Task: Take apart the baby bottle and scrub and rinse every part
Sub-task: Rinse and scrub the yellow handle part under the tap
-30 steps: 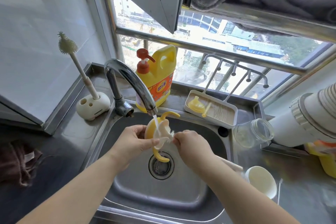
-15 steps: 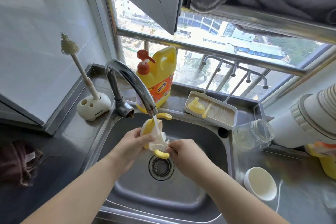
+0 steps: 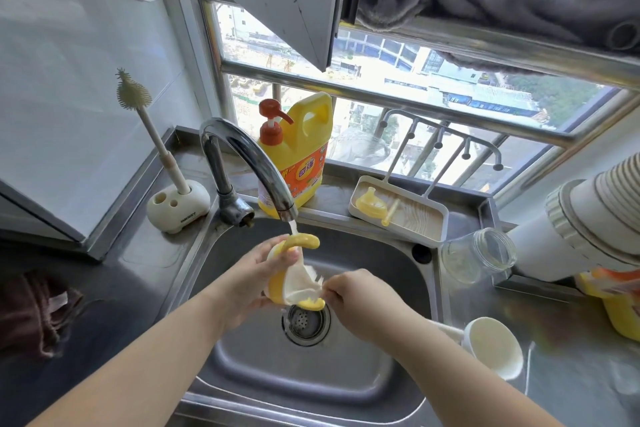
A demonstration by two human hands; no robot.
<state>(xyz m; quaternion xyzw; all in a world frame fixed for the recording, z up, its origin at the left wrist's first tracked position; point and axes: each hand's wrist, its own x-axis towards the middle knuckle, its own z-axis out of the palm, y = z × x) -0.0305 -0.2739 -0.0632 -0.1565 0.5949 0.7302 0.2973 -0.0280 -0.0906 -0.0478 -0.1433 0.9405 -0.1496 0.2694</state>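
1. The steel sink (image 3: 363,388) sits in a steel counter (image 3: 571,322) below a window; its drain (image 3: 305,322) lies straight under the work.
2. The tap (image 3: 249,163) arches over the basin and a thin stream of water runs onto the part being washed.
3. A yellow detergent jug (image 3: 298,156) with a red pump stands behind the tap, blocking part of the sill.
4. The glass bottle (image 3: 478,258) lies on its side on the counter, right of the basin, beside a white tray (image 3: 436,222) that holds a yellow spout (image 3: 371,204) and a straw (image 3: 390,212).
5. A white cap (image 3: 493,347) rests on the counter near the right forearm; a bottle brush (image 3: 145,121) stands upright in its holder at left.
6. The yellow handle ring (image 3: 277,282), with two curved handles, is held over the drain under the water.
7. The left hand (image 3: 256,277) grips that ring, thumb across its top.
8. The right hand (image 3: 360,302) pinches a small white brush (image 3: 304,284) pushed into the ring; its bristles are blurred.
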